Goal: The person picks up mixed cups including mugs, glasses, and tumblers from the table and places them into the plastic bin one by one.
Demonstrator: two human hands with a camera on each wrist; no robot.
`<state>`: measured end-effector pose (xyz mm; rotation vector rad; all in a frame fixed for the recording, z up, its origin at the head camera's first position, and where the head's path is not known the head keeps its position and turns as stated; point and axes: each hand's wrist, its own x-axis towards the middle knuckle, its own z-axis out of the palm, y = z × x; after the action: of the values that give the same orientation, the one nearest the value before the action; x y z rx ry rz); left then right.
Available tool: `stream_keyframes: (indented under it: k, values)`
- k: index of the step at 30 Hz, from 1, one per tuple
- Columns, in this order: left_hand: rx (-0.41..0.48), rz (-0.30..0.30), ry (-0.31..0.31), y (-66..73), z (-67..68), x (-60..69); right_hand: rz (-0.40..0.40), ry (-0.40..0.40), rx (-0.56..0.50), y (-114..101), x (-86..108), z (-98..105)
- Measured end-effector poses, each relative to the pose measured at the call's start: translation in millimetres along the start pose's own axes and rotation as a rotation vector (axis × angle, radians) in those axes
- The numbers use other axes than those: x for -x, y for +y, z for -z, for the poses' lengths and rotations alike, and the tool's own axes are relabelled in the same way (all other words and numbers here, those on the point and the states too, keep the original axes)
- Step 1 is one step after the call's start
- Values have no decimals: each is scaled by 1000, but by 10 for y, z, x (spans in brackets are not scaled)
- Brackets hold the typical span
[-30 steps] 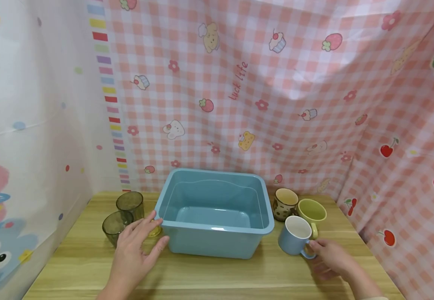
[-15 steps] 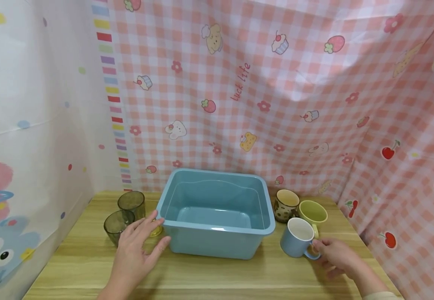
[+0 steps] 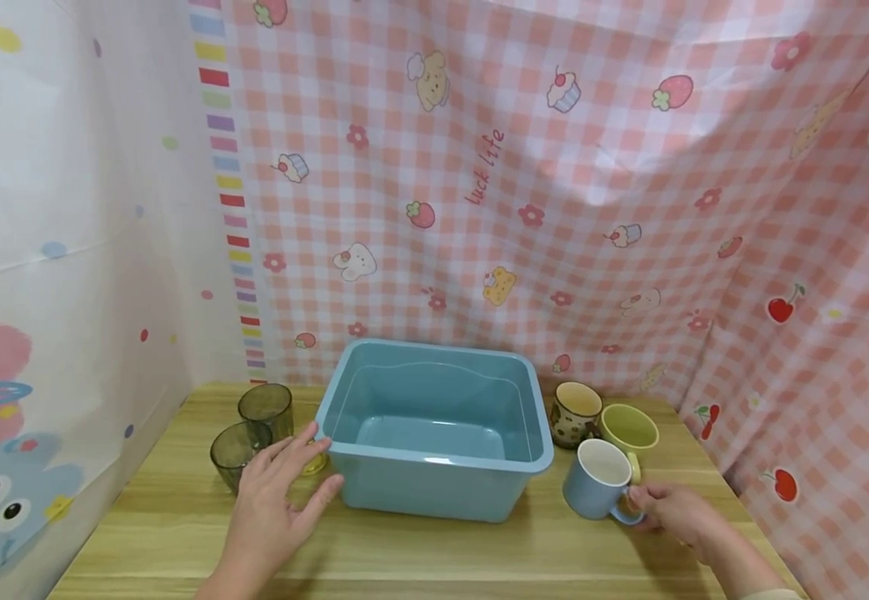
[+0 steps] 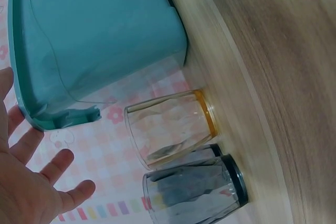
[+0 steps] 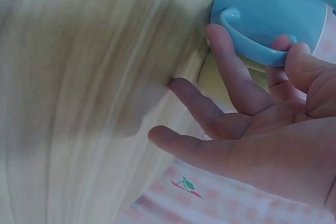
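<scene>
The blue mug (image 3: 591, 492) stood on the surface (image 3: 434, 567) to the right of the blue tub (image 3: 434, 492), a little apart from it. Its handle (image 5: 251, 47) pointed toward the right hand (image 3: 677, 512), so that hand could come in from the side without crossing the rim. The thumb and index finger pinched the handle, a hold that suited so slim a loop and left the mug's mouth uncovered. The other fingers were spread loosely below, giving the handle little or no support.

Behind the mug stood a yellow-green cup (image 3: 629, 425) and a patterned mug (image 3: 575, 417), both mouth up. The blue mug stood nearest the person, which probably made it the easiest of the three to reach.

The left hand (image 3: 272, 500) had its fingers extended at the tub's near left corner, gripping nothing. They seemed to rest lightly against the rim, perhaps as a steadying touch, though contact was hard to confirm. Beyond that hand stood two dark glasses (image 3: 265, 404) and a clear glass with an amber base (image 4: 170, 127); the clear one was nearest the tub. Their broad bases kept them upright.
</scene>
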<state>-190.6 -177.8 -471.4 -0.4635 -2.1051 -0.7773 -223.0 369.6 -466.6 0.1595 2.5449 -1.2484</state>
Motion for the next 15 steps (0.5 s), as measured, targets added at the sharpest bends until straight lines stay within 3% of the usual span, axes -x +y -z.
stream_keyframes:
  k: [5,15]
  values:
    - [4,3,3,-3,1,0,50,-17,-9,26,-16,-32]
    - [-8,25,-18,-6,-10,8,46,-43,-39,11,-9,-97]
